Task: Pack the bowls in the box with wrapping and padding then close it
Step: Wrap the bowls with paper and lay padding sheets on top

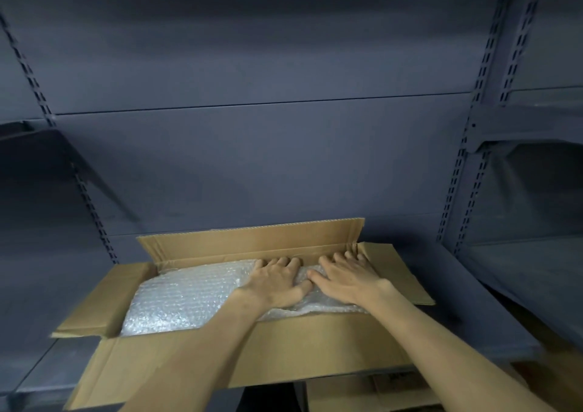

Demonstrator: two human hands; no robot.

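From the head camera, an open cardboard box (284, 345) sits on a dark grey metal shelf (492, 310), its four flaps folded outward: the far flap stands up behind the fingertips, the side flaps lie out to the left and right, and the near flap hangs toward the person under both forearms. A sheet of bubble wrap (183, 298) fills the box's opening, covering whatever lies beneath, so the bowls themselves cannot be seen. Both hands lie palm down on the right half of this wrap, side by side, with the thumbs nearly meeting between them. The left hand (277, 282) has its fingers straight and slightly spread, the tips reaching the far inner wall of the box. The right hand (344, 277) also lies flat with fingers spread, its tips at the far right corner where the far flap meets the right flap. To the left of the left hand's fingers the wrap stretches smooth and bright to the box's left wall; under the right palm it looks crumpled. Slotted shelf uprights (473, 159) rise beyond the fingertips.
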